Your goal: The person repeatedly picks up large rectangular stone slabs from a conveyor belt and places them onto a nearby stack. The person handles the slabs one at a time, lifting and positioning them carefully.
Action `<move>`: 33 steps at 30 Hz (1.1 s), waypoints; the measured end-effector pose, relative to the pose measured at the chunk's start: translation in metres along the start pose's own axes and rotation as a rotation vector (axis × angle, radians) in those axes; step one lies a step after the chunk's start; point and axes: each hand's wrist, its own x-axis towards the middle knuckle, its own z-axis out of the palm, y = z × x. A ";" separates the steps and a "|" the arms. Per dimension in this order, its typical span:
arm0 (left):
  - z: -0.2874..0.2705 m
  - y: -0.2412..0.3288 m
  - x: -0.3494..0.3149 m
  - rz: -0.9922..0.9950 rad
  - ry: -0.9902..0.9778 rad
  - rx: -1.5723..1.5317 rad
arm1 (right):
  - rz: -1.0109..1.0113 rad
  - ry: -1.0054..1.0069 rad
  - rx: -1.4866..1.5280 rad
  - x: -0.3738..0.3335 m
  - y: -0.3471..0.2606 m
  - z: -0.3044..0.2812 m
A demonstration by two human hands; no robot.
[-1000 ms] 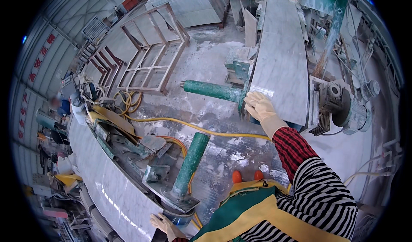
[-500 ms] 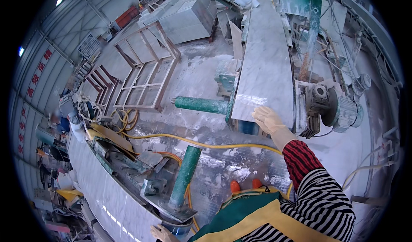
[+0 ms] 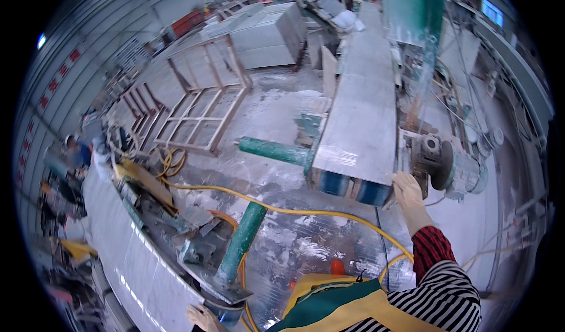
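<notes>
My right hand (image 3: 409, 199), in a cream glove, is at the near right corner of a long pale stone slab (image 3: 359, 114). Its fingers point forward and lie along the corner, not wrapped round anything I can see. The slab rests on a conveyor, whose blue belts (image 3: 333, 183) show beneath its near end. At the lower left, my left hand (image 3: 203, 318), also gloved, touches the end of a second long, shiny slab (image 3: 132, 261) with fingers loosely extended. Part of that hand is cut off by the lower edge.
Green rollers stick out from both conveyors, one near the far slab (image 3: 273, 149) and one near the left slab (image 3: 241, 244). A yellow hose (image 3: 282, 210) crosses the wet floor. A motor (image 3: 465, 170) stands right of my right hand. Metal frames (image 3: 203, 105) and stacked slabs (image 3: 259, 38) stand farther off.
My right hand has moved from the top of the slab's near end to its right corner. More of the blue belts shows. My left hand stays at the left slab's end; the view has shifted.
</notes>
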 end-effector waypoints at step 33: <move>-0.068 -0.260 0.013 0.393 0.036 -0.140 | -0.960 -0.447 0.734 -0.171 -0.678 0.055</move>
